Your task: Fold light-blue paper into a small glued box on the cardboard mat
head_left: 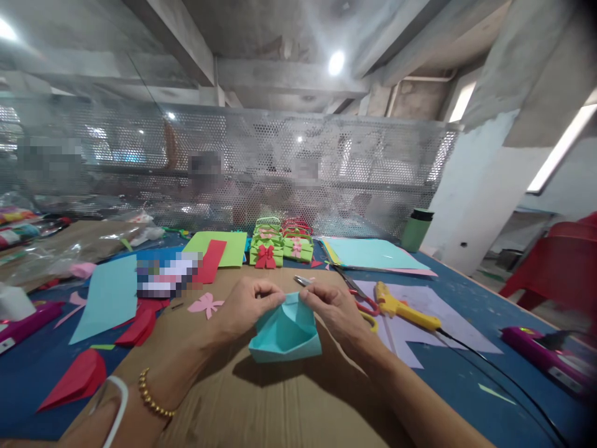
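Between my two hands is a light-blue folded paper box [288, 336], its open hollow facing me and its back flap raised. My left hand [249, 305] pinches the flap's upper left corner between thumb and fingers. On the other upper corner, my right hand [333, 308] has the same kind of pinch. Brown cardboard [224, 398] lies beneath, with the box's shadow on it. A pink paper bow [206, 305] rests on the cardboard left of my left hand. Scissors with red handles [366, 302] lie just beyond my right hand.
Small green paper bags with bows [267, 249] stand at the back. A yellow glue gun [405, 308] with a black cord lies on purple paper [448, 317] at right. Blue sheets [377, 254] and a green bottle [416, 230] sit behind. Red folded paper [77, 379] lies left.
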`<act>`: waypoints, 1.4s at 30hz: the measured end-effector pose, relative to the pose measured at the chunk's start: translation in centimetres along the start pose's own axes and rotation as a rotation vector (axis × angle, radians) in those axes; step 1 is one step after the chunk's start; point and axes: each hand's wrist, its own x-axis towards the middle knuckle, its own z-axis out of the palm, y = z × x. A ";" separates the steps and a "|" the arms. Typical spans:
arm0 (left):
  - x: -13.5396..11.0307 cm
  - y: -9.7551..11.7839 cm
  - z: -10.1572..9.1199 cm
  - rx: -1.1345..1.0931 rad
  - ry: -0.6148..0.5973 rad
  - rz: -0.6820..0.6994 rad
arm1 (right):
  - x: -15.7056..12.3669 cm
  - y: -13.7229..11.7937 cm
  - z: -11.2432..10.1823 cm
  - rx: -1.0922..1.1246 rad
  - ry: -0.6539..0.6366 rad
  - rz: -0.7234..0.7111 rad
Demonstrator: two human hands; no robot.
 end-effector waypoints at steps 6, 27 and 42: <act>0.0 -0.1 -0.2 0.012 -0.018 -0.018 | -0.2 -0.7 0.2 0.052 -0.012 0.041; -0.4 0.6 -0.1 0.012 -0.094 -0.039 | -0.4 -0.7 0.2 0.018 -0.050 0.003; -0.1 -0.8 0.7 -0.012 -0.223 -0.040 | 0.1 0.2 0.5 0.070 -0.075 0.016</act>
